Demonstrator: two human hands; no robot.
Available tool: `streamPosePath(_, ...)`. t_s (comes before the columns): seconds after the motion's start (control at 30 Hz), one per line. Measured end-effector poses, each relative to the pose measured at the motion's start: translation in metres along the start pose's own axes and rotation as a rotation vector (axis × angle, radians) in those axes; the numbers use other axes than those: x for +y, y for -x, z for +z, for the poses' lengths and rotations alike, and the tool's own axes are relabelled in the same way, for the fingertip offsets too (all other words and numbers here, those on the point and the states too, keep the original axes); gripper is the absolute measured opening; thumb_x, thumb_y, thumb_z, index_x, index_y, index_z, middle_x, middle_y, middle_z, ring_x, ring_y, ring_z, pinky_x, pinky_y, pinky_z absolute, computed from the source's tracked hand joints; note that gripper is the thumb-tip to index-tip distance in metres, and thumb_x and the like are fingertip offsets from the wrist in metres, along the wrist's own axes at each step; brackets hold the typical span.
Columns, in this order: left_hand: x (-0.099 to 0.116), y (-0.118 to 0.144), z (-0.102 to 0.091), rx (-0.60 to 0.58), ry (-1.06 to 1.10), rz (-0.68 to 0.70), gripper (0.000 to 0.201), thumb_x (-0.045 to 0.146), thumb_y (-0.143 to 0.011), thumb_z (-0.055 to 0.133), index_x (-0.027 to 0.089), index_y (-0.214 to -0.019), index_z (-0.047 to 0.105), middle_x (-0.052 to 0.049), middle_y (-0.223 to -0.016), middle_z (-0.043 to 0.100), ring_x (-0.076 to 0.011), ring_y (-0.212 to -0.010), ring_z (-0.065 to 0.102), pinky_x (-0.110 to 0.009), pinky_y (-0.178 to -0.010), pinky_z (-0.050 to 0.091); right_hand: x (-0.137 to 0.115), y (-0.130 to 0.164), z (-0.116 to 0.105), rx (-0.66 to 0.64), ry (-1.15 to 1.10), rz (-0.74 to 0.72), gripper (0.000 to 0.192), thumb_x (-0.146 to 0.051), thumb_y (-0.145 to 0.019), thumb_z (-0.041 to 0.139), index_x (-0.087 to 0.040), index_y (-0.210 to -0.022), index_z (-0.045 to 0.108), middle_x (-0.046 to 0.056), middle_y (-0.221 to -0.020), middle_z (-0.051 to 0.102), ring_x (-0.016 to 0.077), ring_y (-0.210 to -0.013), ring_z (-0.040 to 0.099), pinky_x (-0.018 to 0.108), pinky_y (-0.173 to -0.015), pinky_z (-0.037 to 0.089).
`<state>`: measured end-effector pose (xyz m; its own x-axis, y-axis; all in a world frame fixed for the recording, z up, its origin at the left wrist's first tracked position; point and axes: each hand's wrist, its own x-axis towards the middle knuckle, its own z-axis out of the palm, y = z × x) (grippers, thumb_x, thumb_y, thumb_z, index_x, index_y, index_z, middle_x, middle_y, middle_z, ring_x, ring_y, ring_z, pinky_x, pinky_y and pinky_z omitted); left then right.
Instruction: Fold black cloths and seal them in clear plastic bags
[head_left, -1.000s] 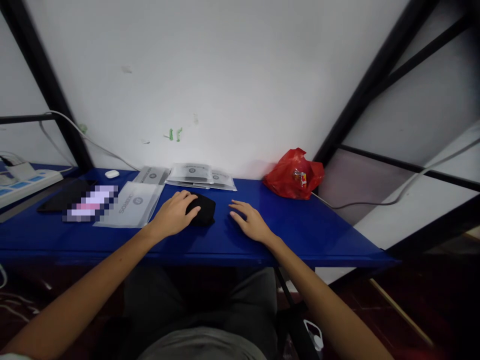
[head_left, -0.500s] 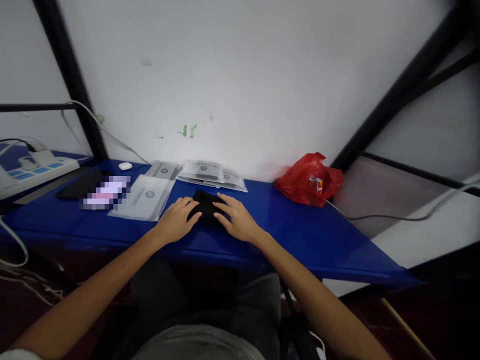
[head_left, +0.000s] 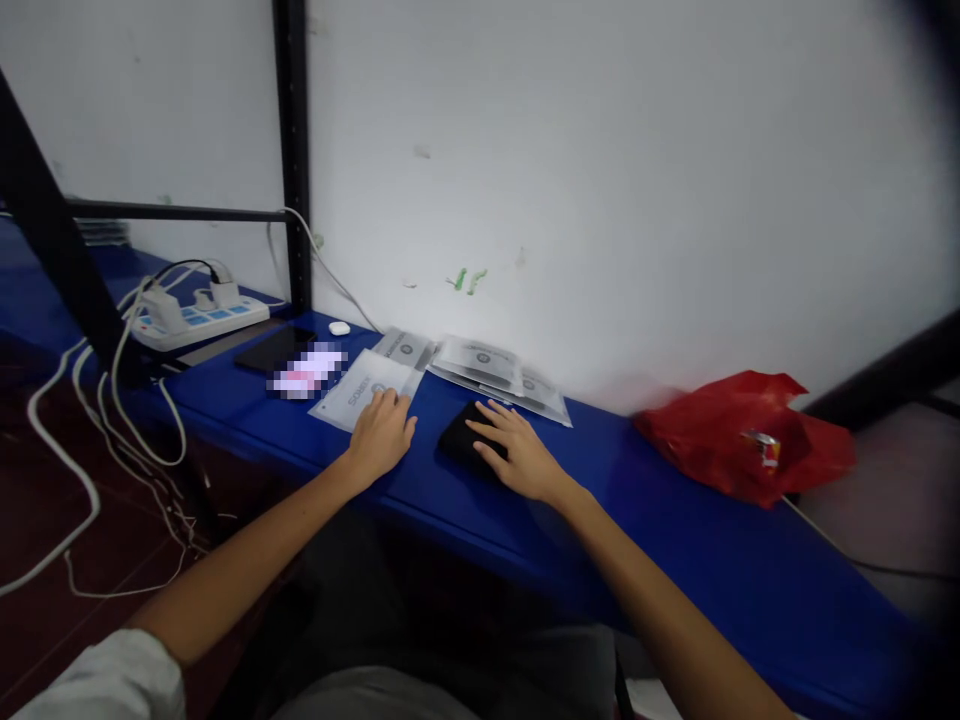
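My right hand (head_left: 517, 455) lies flat on a small black folded cloth (head_left: 459, 440) on the blue table (head_left: 675, 540), fingers spread over its right part. My left hand (head_left: 382, 435) rests palm down to the left of the cloth, its fingertips touching the edge of a clear plastic packet (head_left: 358, 388) with a printed label. The two hands are a short way apart and neither grips anything.
More clear packets (head_left: 495, 368) lie along the white wall. A red plastic bag (head_left: 739, 435) sits at the right. A dark phone (head_left: 274, 350), a white earbud case (head_left: 339, 328) and a power strip (head_left: 196, 318) with dangling cables (head_left: 112, 420) are on the left, by a black frame post (head_left: 292, 150).
The view has swung left. My left hand has slid off the black cloth onto the packet's edge. My right hand has stayed on the cloth.
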<state>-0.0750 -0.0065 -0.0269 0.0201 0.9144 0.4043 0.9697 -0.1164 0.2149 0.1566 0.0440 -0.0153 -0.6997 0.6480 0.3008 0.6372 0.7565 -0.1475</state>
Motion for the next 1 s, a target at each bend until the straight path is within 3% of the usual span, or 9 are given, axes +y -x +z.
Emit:
streamPosePath(0.2, -0.01, -0.004, 0.007, -0.062, -0.027, -0.125, 0.025, 0.023, -0.089, 0.04, 0.01, -0.1, 0.059, -0.017, -0.104, 0.057, -0.0277, -0.103, 0.052, -0.037, -0.082, 0.046, -0.004, -0.005, 0.01, -0.031, -0.088, 0.014, 0.04, -0.038, -0.091, 0.044, -0.026, -0.128, 0.052, 0.009, -0.144, 0.04, 0.0264, -0.135, 0.032, 0.056, -0.11, 0.025)
streamPosePath(0.4, -0.009, -0.006, 0.002, -0.166, -0.1, -0.139, 0.027, 0.011, -0.087, 0.035, 0.011, -0.094, 0.062, -0.015, -0.097, 0.061, -0.0249, -0.093, 0.06, -0.033, -0.074, 0.048, -0.001, 0.005, 0.012, -0.008, -0.107, 0.109, 0.044, -0.047, -0.089, 0.045, -0.026, -0.126, 0.054, 0.008, -0.143, 0.041, 0.0279, -0.131, 0.038, 0.053, -0.107, 0.032)
streamPosePath(0.53, 0.01, 0.002, -0.001, -0.212, -0.143, -0.051, 0.028, 0.008, -0.087, 0.034, 0.012, -0.097, 0.06, -0.014, -0.097, 0.061, -0.0249, -0.092, 0.061, -0.032, -0.07, 0.048, 0.01, 0.025, 0.005, 0.021, -0.096, 0.169, 0.044, -0.046, -0.089, 0.044, -0.022, -0.124, 0.056, 0.01, -0.142, 0.043, 0.0264, -0.128, 0.043, 0.049, -0.106, 0.035)
streamPosePath(0.7, 0.052, 0.015, 0.004, -0.27, -0.119, 0.184, 0.022, 0.007, -0.084, 0.043, 0.014, -0.098, 0.059, -0.013, -0.097, 0.061, -0.0262, -0.094, 0.059, -0.033, -0.069, 0.048, 0.034, 0.072, -0.011, 0.085, -0.015, 0.319, 0.042, -0.044, -0.089, 0.044, -0.02, -0.121, 0.059, 0.011, -0.138, 0.047, 0.0273, -0.127, 0.044, 0.049, -0.106, 0.035)
streamPosePath(0.87, 0.085, 0.014, 0.009, -0.103, -0.139, 0.369, 0.021, 0.006, -0.082, 0.044, 0.015, -0.095, 0.057, -0.011, -0.095, 0.059, -0.0243, -0.092, 0.056, -0.034, -0.072, 0.046, 0.051, 0.122, -0.031, 0.127, 0.211, 0.501, 0.038, -0.04, -0.087, 0.047, -0.017, -0.113, 0.064, 0.015, -0.131, 0.053, 0.0318, -0.123, 0.047, 0.054, -0.105, 0.034)
streamPosePath(1.0, 0.095, 0.001, 0.006, 0.072, -0.143, 0.414, 0.025, 0.001, -0.082, 0.037, 0.016, -0.09, 0.056, -0.009, -0.089, 0.058, -0.0228, -0.087, 0.055, -0.033, -0.07, 0.045, 0.034, 0.137, -0.046, 0.245, 0.305, 0.486, 0.028, -0.028, -0.084, 0.05, -0.017, -0.102, 0.068, 0.015, -0.128, 0.056, 0.0327, -0.12, 0.05, 0.056, -0.101, 0.037)
